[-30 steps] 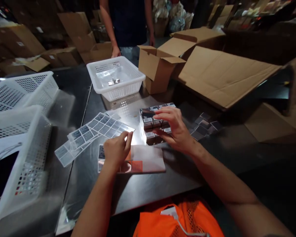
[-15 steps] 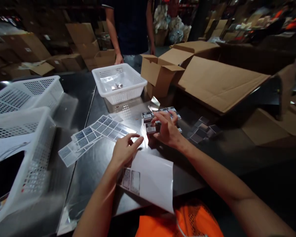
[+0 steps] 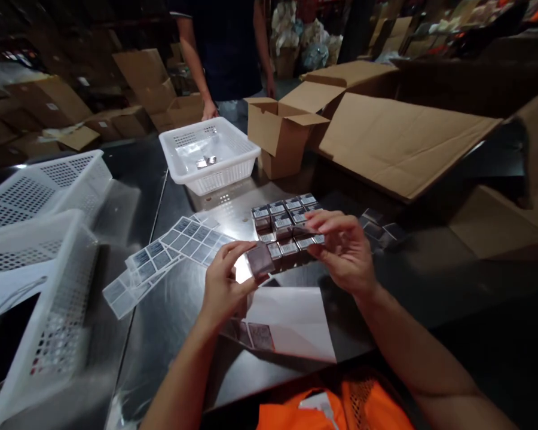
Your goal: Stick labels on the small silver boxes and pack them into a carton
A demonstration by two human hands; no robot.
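1. A dark metal worktop [image 3: 170,310] is stretching across a warehouse floor, carrying everything within the seated person's reach.
2. A large flattened cardboard sheet [image 3: 399,143] is lying at the far right, with an open cardboard box [image 3: 280,134] standing upright beside it, flaps raised.
3. White plastic baskets [image 3: 40,251] are crowding the left edge; another white basket [image 3: 208,154] is sitting farther back, near a co-worker's hand [image 3: 209,111].
4. Sheets of printed labels [image 3: 174,251] are lying fanned out flat on the worktop, left of centre, apparently kept close so they can be peeled off easily.
5. A white backing sheet [image 3: 291,322] is lying just in front of the person, a couple of dark labels remaining at its left edge.
6. A block of small boxes [image 3: 284,224] is standing packed in rows, their labelled tops facing up.
7. The right hand [image 3: 347,254] is hovering at the near right corner of that block, its fingers [image 3: 329,222] spread and curled loosely; whether they are touching a box cannot be told.
8. The left hand [image 3: 224,286] is pinching one small dark box [image 3: 260,260] between thumb and fingertips, raised just above the worktop at the block's near left corner.
9. That box is tilting its broad dark face toward the camera, seemingly for inspection or labelling, with its long axis running roughly left to right.
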